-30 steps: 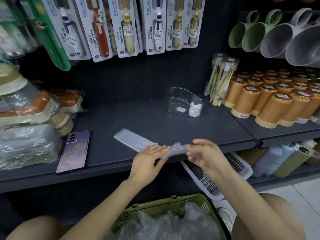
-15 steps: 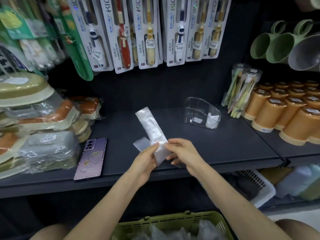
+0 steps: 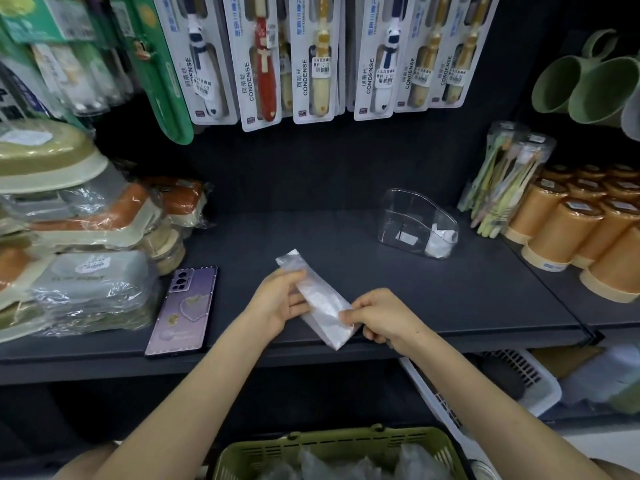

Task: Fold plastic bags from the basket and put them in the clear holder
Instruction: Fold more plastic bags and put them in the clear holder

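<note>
A plastic bag (image 3: 320, 301) folded into a narrow translucent strip lies slanted over the front of the dark shelf (image 3: 450, 299). My left hand (image 3: 277, 299) holds its upper half from the left, fingers curled round the edge. My right hand (image 3: 377, 318) pinches its lower end near the shelf's front edge. The clear holder (image 3: 417, 221) stands at the back right of the shelf with a folded white bag in its right compartment. The green basket (image 3: 339, 448) with crumpled bags sits below, at the bottom of the view.
A purple phone (image 3: 183, 310) lies left of my hands. Wrapped soap boxes (image 3: 86, 258) are stacked at far left, orange cups (image 3: 571, 226) and a toothbrush pack (image 3: 502, 178) at right. Carded toothbrushes (image 3: 311, 57) hang above. A white basket (image 3: 485, 386) sits on the lower shelf.
The long strip was lifted off the shelf and folded over on itself; it is now shorter and thicker, held lower near the shelf front. The camera view has tilted upward.
</note>
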Action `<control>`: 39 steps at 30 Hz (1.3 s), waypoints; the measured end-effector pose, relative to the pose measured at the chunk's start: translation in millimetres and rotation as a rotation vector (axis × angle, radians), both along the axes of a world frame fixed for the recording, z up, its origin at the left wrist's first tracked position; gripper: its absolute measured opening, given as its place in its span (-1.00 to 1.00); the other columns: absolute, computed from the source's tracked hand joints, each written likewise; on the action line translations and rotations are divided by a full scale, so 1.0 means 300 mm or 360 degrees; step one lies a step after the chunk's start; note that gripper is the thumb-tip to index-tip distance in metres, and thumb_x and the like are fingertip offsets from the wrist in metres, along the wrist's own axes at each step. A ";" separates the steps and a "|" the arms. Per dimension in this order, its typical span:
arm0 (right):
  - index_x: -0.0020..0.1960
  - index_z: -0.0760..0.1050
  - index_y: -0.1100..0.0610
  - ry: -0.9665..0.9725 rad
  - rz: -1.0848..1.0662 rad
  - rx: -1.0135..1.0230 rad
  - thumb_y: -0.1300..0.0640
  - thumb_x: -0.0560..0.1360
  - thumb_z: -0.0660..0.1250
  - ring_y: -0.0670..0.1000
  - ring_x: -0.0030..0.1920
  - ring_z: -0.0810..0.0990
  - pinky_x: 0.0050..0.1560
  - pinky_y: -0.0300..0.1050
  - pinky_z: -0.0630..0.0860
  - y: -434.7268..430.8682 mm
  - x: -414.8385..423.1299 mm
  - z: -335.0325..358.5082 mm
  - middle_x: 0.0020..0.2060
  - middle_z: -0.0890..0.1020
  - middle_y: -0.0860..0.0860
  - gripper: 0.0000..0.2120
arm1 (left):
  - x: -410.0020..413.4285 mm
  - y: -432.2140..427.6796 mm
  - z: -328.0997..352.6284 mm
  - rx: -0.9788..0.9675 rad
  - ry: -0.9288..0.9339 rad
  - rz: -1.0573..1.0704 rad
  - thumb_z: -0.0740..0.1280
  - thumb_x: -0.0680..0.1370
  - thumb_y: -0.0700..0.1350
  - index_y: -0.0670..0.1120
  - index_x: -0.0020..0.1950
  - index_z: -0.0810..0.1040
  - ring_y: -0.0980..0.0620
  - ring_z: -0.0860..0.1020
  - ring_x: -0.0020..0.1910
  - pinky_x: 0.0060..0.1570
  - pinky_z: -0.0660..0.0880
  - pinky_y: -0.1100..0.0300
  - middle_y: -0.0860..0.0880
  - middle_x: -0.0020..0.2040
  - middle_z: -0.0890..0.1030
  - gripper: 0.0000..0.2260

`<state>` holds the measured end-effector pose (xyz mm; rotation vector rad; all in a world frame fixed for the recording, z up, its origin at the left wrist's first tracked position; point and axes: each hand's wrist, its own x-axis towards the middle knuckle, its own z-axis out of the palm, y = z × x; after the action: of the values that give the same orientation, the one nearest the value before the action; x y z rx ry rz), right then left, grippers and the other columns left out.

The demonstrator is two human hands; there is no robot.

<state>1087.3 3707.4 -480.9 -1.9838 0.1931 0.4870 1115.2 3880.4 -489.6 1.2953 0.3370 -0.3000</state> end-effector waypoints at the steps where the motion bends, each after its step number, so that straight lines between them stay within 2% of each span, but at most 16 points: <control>1: -0.23 0.55 0.24 0.0007 0.0036 -0.0048 0.23 0.46 0.40 -0.09 -0.57 0.34 -0.56 -0.25 0.18 -0.002 0.003 -0.001 -0.35 0.52 0.14 -0.88 | 0.012 0.010 -0.001 -0.0011 0.0018 0.0036 0.24 0.61 -0.19 -0.14 0.22 0.48 -0.05 0.64 -0.05 -0.21 0.57 0.14 -0.15 0.08 0.65 -0.81; 6: -0.23 0.55 0.23 0.0060 0.0167 -0.0241 0.25 0.42 0.39 -0.06 -0.53 0.36 -0.54 -0.23 0.19 -0.022 0.014 0.000 -0.39 0.51 0.12 -0.93 | 0.050 0.044 -0.018 -0.0052 0.0079 0.0214 0.30 0.56 -0.28 -0.16 0.30 0.39 -0.05 0.62 -0.11 -0.32 0.61 0.17 -0.21 0.13 0.58 -0.69; 10: -0.20 0.55 0.23 0.0089 0.0191 -0.0281 0.26 0.41 0.38 -0.04 -0.51 0.34 -0.53 -0.23 0.17 -0.032 0.021 0.005 -0.37 0.48 0.15 -0.96 | 0.055 0.032 -0.031 0.0335 -0.0068 0.0220 0.31 0.56 -0.23 -0.15 0.33 0.39 -0.03 0.57 0.01 -0.12 0.60 0.13 -0.13 0.13 0.53 -0.66; 13: -0.18 0.58 0.26 0.0116 0.0202 -0.0300 0.27 0.41 0.37 -0.06 -0.53 0.35 -0.55 -0.25 0.18 -0.035 0.022 0.016 -0.37 0.50 0.13 -0.95 | 0.051 0.037 -0.040 0.1117 -0.0512 0.0186 0.29 0.56 -0.19 -0.13 0.31 0.46 0.03 0.54 0.00 0.04 0.49 0.15 -0.02 0.02 0.59 -0.68; 16: -0.13 0.60 0.29 0.0149 0.0219 -0.0310 0.29 0.42 0.37 -0.10 -0.57 0.34 -0.57 -0.28 0.18 -0.046 0.023 0.031 -0.43 0.51 0.08 -0.92 | 0.032 0.055 -0.073 0.1915 -0.1208 -0.0004 0.24 0.57 -0.08 -0.12 0.23 0.58 -0.07 0.56 0.14 0.14 0.37 0.22 -0.07 0.16 0.62 -0.71; 19: -0.15 0.58 0.27 0.0168 0.0247 -0.0324 0.29 0.44 0.37 -0.15 -0.67 0.30 -0.60 -0.31 0.16 -0.059 0.022 0.049 -0.55 0.47 0.00 -0.96 | 0.000 0.047 -0.097 0.2112 -0.1597 -0.0564 0.00 0.59 0.12 -0.04 0.35 0.52 -0.07 0.33 0.44 0.42 0.12 0.13 -0.03 0.40 0.45 -0.51; 21: -0.15 0.58 0.26 0.0181 0.0272 -0.0346 0.27 0.46 0.37 -0.16 -0.69 0.29 -0.61 -0.33 0.15 -0.067 0.022 0.062 -0.58 0.46 -0.02 -0.96 | -0.034 0.019 -0.101 0.2142 -0.1474 -0.0935 -0.20 0.55 0.23 0.05 0.50 0.29 0.03 0.04 0.54 0.48 -0.15 0.19 0.05 0.52 0.19 -0.39; 23: -0.14 0.57 0.24 0.0193 0.0257 -0.0343 0.26 0.48 0.37 -0.17 -0.70 0.28 -0.63 -0.37 0.13 -0.078 0.025 0.068 -0.63 0.43 -0.04 -0.95 | -0.068 -0.015 -0.115 0.2216 -0.1228 -0.1093 -0.35 0.47 0.28 0.10 0.56 0.06 0.06 -0.12 0.56 0.46 -0.28 0.23 0.06 0.57 0.03 -0.29; 25: -0.09 0.58 0.25 0.0183 0.0227 -0.0273 0.23 0.49 0.38 -0.17 -0.67 0.33 -0.62 -0.35 0.17 -0.095 0.024 0.073 -0.56 0.48 -0.01 -0.93 | -0.092 -0.048 -0.131 0.2377 -0.1070 -0.1104 -0.34 0.54 0.26 0.11 0.57 -0.06 0.02 -0.18 0.56 0.46 -0.31 0.18 0.03 0.59 -0.06 -0.39; 28: 0.04 0.62 0.16 0.0008 0.0013 -0.0124 0.13 0.50 0.40 -0.12 -0.56 0.43 -0.57 -0.28 0.25 -0.131 0.024 0.059 -0.35 0.60 0.06 -0.85 | -0.118 -0.101 -0.134 0.2501 -0.0902 -0.0950 -0.20 0.68 0.10 0.10 0.58 -0.11 -0.05 -0.20 0.56 0.47 -0.29 0.09 -0.03 0.60 -0.10 -0.54; 30: 0.09 0.62 0.07 -0.0400 -0.0205 -0.0338 0.06 0.51 0.38 -0.04 -0.36 0.56 -0.40 -0.25 0.38 -0.141 0.011 0.027 -0.17 0.67 0.00 -0.81 | -0.131 -0.139 -0.137 0.2550 -0.0796 -0.0832 -0.39 0.59 0.20 0.09 0.58 -0.12 -0.08 -0.19 0.56 0.48 -0.27 0.05 -0.06 0.60 -0.10 -0.44; 32: 0.12 0.63 0.02 -0.1107 -0.0236 -0.0950 0.02 0.52 0.30 0.00 -0.12 0.64 -0.15 -0.19 0.48 -0.132 -0.017 -0.023 -0.02 0.68 -0.08 -0.77 | -0.142 -0.174 -0.145 0.2542 -0.0720 -0.0784 -0.63 0.34 0.25 0.08 0.58 -0.12 -0.11 -0.19 0.56 0.48 -0.26 0.02 -0.07 0.60 -0.11 -0.15; 33: 0.10 0.64 0.03 -0.1411 -0.0161 -0.1130 0.01 0.50 0.26 0.03 -0.09 0.66 -0.09 -0.14 0.52 -0.121 -0.031 -0.058 -0.01 0.69 -0.08 -0.73 | -0.144 -0.187 -0.146 0.2539 -0.0672 -0.0763 -0.64 0.28 0.23 0.08 0.58 -0.12 -0.11 -0.19 0.56 0.48 -0.26 0.01 -0.07 0.59 -0.12 -0.10; 35: 0.09 0.65 0.06 -0.1667 0.0096 -0.1296 -0.01 0.47 0.16 0.06 -0.05 0.67 0.04 -0.01 0.55 -0.103 -0.045 -0.126 0.00 0.70 -0.04 -0.64 | -0.145 -0.206 -0.145 0.2525 -0.0594 -0.0723 -0.56 0.35 0.21 0.08 0.58 -0.12 -0.12 -0.21 0.56 0.48 -0.26 0.00 -0.08 0.59 -0.14 -0.18; 37: 0.14 0.64 0.09 -0.1603 0.0304 -0.1433 -0.01 0.53 0.08 0.05 0.08 0.65 0.28 0.13 0.45 -0.105 -0.048 -0.191 0.07 0.69 -0.01 -0.58 | -0.145 -0.211 -0.142 0.2548 -0.0572 -0.0706 -0.38 0.58 0.18 0.08 0.58 -0.13 -0.12 -0.21 0.56 0.49 -0.26 0.00 -0.08 0.59 -0.16 -0.43; 39: 0.20 0.61 0.10 -0.1512 0.0373 -0.1430 -0.01 0.63 -0.04 0.04 0.19 0.61 0.34 0.19 0.33 -0.119 -0.051 -0.225 0.14 0.65 0.00 -0.53 | -0.144 -0.199 -0.144 0.2553 -0.0614 -0.0702 -0.27 0.66 0.10 0.07 0.58 -0.14 -0.10 -0.19 0.56 0.50 -0.23 0.01 -0.07 0.59 -0.14 -0.53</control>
<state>1071.9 3671.6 -548.6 -2.8933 -0.5106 -0.5448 1071.9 3820.8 -532.7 2.9678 -0.1424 -0.0884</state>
